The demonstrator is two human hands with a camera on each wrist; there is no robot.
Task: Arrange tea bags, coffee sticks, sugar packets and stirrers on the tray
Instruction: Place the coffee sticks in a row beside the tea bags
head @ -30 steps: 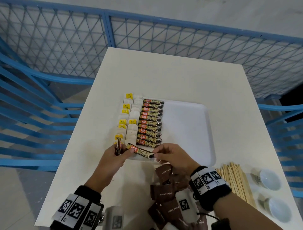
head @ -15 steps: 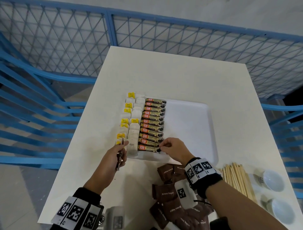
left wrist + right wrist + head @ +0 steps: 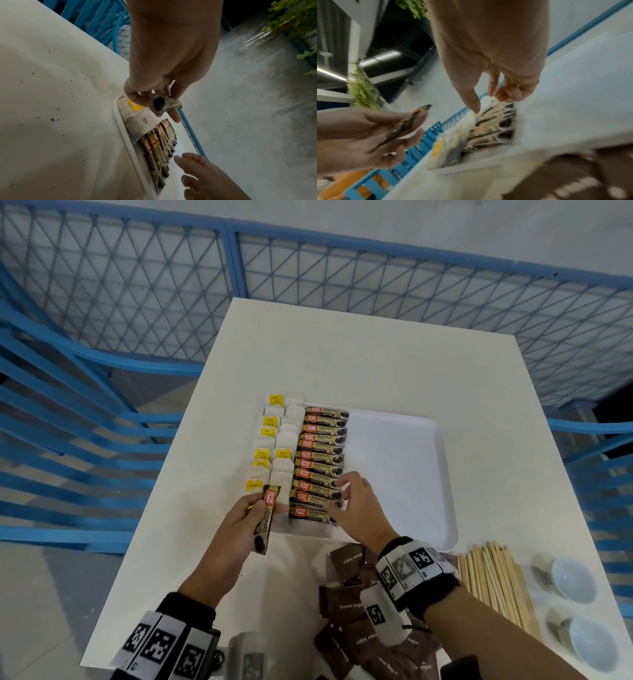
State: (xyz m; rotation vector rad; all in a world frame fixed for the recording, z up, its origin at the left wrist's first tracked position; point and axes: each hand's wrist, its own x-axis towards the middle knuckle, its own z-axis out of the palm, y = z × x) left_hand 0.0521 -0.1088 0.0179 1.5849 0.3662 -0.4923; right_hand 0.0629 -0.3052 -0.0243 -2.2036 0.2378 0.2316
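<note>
A white tray [image 3: 404, 474] holds tea bags [image 3: 274, 446] with yellow tags along its left side, and beside them a row of several coffee sticks [image 3: 322, 460]. My left hand [image 3: 270, 510] grips one more coffee stick [image 3: 267, 518] upright just left of the tray's near corner; the left wrist view shows the stick end-on [image 3: 159, 104]. My right hand [image 3: 342, 494] hovers over the right ends of the nearest sticks, its fingertips touching them and holding nothing. The right wrist view is blurred, with the thumb pointing down at the row [image 3: 494, 121].
Brown sugar packets [image 3: 349, 604] lie in a heap on the white table [image 3: 342, 354] under my right wrist. A bundle of wooden stirrers [image 3: 493, 583] lies to the right, then two small white cups [image 3: 572, 580]. Blue railings surround the table.
The right hand laid its coffee stick at the near end of the row and let go. The left hand turned its remaining stick so that the printed face shows.
</note>
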